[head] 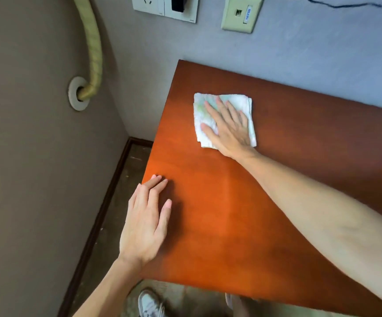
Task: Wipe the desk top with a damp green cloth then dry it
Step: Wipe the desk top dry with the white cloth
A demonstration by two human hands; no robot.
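A folded pale green-and-white cloth (202,115) lies on the reddish-brown desk top (242,213), near its far left corner. My right hand (227,128) presses flat on the cloth, fingers spread, covering most of its middle and right part. My left hand (147,219) rests flat at the desk's left edge, fingers together and pointing away, holding nothing.
The desk stands against a grey-blue wall with power sockets (164,6) and a data socket (241,14). A taped pipe (92,56) enters the left wall. A narrow strip of floor (121,195) runs left of the desk. A white shoe (150,304) shows below the front edge.
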